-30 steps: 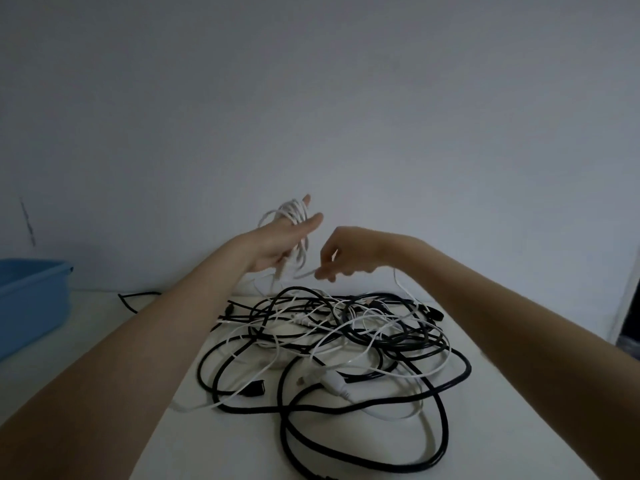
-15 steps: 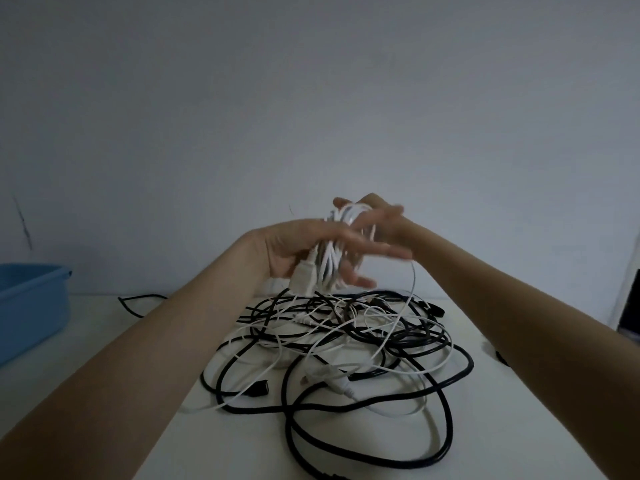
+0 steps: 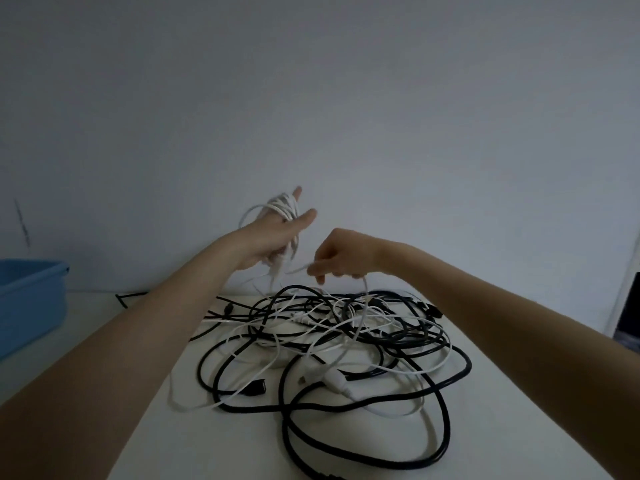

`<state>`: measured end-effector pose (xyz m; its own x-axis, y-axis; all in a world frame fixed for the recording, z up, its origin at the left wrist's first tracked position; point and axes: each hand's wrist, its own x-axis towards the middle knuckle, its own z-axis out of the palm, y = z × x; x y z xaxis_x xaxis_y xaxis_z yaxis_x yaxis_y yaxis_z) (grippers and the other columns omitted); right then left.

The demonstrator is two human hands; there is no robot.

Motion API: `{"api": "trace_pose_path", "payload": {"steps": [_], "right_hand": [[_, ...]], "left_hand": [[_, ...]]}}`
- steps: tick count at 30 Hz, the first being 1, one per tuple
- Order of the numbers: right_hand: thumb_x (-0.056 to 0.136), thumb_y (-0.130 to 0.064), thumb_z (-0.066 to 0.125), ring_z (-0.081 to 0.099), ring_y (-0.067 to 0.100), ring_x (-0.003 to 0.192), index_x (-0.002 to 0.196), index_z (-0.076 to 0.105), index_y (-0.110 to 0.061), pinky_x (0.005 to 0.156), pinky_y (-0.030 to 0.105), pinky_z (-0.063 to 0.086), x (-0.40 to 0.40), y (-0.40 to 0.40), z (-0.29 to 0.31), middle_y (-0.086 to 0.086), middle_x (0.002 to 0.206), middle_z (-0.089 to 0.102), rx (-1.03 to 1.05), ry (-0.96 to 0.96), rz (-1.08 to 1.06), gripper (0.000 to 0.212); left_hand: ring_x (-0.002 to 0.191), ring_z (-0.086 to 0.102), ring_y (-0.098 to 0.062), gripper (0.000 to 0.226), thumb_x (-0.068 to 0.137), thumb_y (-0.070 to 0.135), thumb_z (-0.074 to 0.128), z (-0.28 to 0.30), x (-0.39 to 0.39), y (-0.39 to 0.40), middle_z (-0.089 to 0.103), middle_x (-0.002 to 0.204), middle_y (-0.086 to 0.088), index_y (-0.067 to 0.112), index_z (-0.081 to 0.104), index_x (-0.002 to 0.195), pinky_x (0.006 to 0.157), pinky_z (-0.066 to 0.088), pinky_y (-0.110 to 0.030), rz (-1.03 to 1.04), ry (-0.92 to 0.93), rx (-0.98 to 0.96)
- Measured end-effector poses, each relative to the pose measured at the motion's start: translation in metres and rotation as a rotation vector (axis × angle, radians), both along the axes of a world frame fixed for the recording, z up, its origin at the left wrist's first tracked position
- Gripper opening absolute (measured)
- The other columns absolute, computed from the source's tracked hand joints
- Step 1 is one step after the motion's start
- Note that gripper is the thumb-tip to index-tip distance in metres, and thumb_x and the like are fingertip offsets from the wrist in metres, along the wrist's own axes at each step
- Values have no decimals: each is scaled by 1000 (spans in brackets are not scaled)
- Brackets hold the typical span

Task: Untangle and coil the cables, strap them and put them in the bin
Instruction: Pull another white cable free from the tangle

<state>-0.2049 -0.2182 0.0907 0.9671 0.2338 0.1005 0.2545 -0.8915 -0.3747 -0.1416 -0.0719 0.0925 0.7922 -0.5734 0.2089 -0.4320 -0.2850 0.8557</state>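
Note:
A thin white cable (image 3: 284, 209) is wound in several loops around my left hand (image 3: 273, 237), which is raised above the table with its fingers out straight. My right hand (image 3: 337, 254) is just to the right and a little lower. It pinches the free run of the same white cable, which drops from it into the pile. A tangle of black and white cables (image 3: 332, 341) lies on the white table (image 3: 194, 438) below both hands. The blue bin (image 3: 27, 299) stands at the far left.
A grey wall rises right behind the table. One black cable end (image 3: 131, 295) trails out to the left toward the bin. A dark object (image 3: 627, 313) shows at the right edge of the view.
My right hand has come off the top of the coil, where it was laying a loop, and dropped to the right, still pinching the white cable. My left hand keeps the coil.

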Motion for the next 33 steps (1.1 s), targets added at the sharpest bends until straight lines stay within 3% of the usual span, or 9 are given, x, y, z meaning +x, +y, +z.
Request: {"api": "trace_pose_path", "payload": {"steps": [4,9,15,19,21,25,28,30,33], "right_hand": [[83,-24,69,38,2,38,78,72,-2,41,9,28,4,-17,24,-6,50,47,-11,-242,-80,23],[83,-21,69,36,4,33,60,64,-12,35,10,25,6,-42,39,2,53,47,240,-421,-248,26],[92,-24,57,43,12,48,63,52,-19,40,15,37,14,-50,9,2,62,54,112,-172,-365,29],[90,-28,61,39,7,45,70,62,-11,33,11,32,20,-37,-17,-3,61,52,-48,5,-272,26],[89,-28,62,43,8,48,76,65,-12,35,12,34,20,-27,-20,-3,61,52,-117,31,-222,20],[88,-27,64,46,8,52,91,64,-12,43,16,37,16,-13,-10,-4,63,53,-215,21,-138,14],[86,-29,66,48,8,56,76,64,-18,53,20,42,11,-17,2,0,71,59,-253,19,-101,15],[84,-32,68,46,9,56,65,63,-22,56,22,41,7,-25,10,-1,67,58,-246,-15,-87,22],[79,-35,72,38,7,48,57,59,-20,48,13,30,-2,-30,24,-6,53,51,-242,-73,-90,30]], "left_hand": [[89,70,-21,64,84,51,45,-11,-15,4,57,132,1,32,29,144,77,56,-31,-314,250,313],[52,63,-7,46,89,15,51,-3,-29,0,70,110,-8,37,49,129,45,49,-15,-596,395,286],[71,71,-17,73,72,8,63,21,-47,-3,56,133,-15,34,44,137,48,54,-20,-930,487,-289],[110,62,-32,67,81,5,49,35,-42,-21,38,148,-3,39,39,137,93,51,-36,-625,416,-616],[114,57,-22,63,90,3,47,36,-34,-29,29,153,2,43,40,137,95,48,-34,-372,364,-689],[139,28,-23,71,94,16,53,20,-19,-30,7,159,5,46,15,146,87,38,-33,-85,81,-336],[144,16,-28,79,90,33,56,7,-15,-21,-3,159,3,46,3,147,102,33,-46,-90,91,-70],[137,33,-33,89,82,41,59,-1,-16,-16,2,159,-2,47,-2,146,104,35,-51,-156,175,87],[95,68,-22,93,80,33,66,-12,-17,-19,31,152,-8,43,4,148,84,53,-38,-255,294,295]]}}
